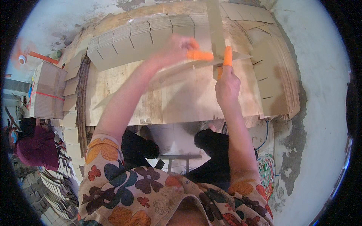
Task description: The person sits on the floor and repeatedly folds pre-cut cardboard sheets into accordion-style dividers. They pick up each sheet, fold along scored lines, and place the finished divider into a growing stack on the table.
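Note:
My left hand (174, 49) and my right hand (227, 84) are raised over a wooden board table (124, 98), both with orange finger covers on the fingertips. Together they hold slotted cardboard strips (217, 34) that cross each other: one stands upright, another lies flat across it at finger height. My left hand pinches the flat strip from the left. Gripping from below, my right hand has its index finger pointing up along the upright strip.
Rows of notched cardboard strips (151, 34) lie along the table's far side, more stacked at the right (271, 83) and left edges. A taped carton (47, 90) stands at left. Another person in dark red (36, 147) sits lower left. Coloured rubber bands (266, 167) lie on the floor.

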`<state>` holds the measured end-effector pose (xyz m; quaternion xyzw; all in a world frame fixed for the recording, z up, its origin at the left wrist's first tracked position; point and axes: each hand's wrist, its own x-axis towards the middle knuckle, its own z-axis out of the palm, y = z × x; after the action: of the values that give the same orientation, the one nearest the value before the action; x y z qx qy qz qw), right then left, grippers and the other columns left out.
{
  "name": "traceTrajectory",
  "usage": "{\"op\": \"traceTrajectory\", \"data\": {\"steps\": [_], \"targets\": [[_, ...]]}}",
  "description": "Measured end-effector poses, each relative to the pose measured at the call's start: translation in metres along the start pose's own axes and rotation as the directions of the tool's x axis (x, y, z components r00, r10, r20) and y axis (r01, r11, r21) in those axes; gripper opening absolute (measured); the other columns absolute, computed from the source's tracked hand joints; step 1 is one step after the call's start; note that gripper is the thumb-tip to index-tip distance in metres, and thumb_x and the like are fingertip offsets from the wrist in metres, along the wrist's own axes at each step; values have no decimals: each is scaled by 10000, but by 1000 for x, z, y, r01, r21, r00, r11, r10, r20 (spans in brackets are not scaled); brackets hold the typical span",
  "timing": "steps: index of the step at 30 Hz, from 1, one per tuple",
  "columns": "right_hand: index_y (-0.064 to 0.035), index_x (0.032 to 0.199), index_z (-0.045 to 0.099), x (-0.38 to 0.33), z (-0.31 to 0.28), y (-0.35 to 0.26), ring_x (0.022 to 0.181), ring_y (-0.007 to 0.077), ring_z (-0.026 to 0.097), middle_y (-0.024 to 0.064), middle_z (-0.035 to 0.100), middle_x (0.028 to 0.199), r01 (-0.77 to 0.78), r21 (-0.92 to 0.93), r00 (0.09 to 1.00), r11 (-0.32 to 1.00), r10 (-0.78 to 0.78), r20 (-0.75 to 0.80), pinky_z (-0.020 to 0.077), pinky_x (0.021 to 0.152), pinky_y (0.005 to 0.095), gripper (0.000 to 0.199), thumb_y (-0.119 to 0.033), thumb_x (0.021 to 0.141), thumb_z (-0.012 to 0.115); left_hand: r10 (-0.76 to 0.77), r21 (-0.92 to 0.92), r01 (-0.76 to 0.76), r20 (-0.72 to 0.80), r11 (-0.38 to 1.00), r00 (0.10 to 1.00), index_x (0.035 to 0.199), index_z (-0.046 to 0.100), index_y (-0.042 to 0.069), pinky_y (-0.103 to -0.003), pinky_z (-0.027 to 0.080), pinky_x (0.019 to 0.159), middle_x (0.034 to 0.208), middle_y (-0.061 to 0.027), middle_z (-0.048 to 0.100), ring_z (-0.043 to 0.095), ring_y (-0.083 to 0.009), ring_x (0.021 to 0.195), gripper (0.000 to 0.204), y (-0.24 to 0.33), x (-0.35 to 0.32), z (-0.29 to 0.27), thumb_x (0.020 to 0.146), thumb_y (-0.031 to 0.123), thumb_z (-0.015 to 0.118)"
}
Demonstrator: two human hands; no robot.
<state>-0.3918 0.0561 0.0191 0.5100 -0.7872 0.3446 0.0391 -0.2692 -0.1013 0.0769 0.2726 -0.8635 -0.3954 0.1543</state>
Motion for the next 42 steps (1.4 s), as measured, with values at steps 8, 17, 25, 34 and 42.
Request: {"op": "traceTrajectory", "data": {"steps": [8,17,25,34,42], "targets": [[-124,1428,214,-2,4,-1,716,343,622,186,626,904,35,14,997,999,-34,-72,493,585,399,707,42,820,533,280,747,20,-274,664,920,1020,528,8,-372,432,867,906,-131,614,507,-297,1072,507,-80,80,1,697,331,749],[-171,1425,231,-3,2,-2,707,338,623,172,632,804,32,117,996,993,-21,-90,484,591,396,710,8,829,572,457,757,-151,-211,636,864,830,547,62,-365,479,722,806,-75,618,558,-265,902,159,-103,92,1,690,68,622],[-62,1388,265,-3,-9,-10,773,355,616,199,602,937,26,92,1000,995,-27,8,518,613,398,636,0,826,557,459,686,-250,-137,683,878,844,564,106,-398,492,620,708,-68,610,587,-265,763,130,-86,71,0,731,141,618],[-140,1417,272,-8,-3,5,689,305,623,158,634,856,30,26,999,999,-29,-35,496,588,380,701,53,797,536,539,595,-333,-204,732,817,813,549,77,-407,466,636,734,-98,586,571,-301,753,139,-48,48,7,725,128,645],[-126,1413,219,-13,-10,3,758,377,609,205,585,1044,-8,55,996,998,3,87,500,604,427,661,-7,829,505,293,154,-268,-168,951,941,827,580,47,-346,462,635,750,-107,591,583,-236,740,234,-13,16,3,755,238,696]]}}
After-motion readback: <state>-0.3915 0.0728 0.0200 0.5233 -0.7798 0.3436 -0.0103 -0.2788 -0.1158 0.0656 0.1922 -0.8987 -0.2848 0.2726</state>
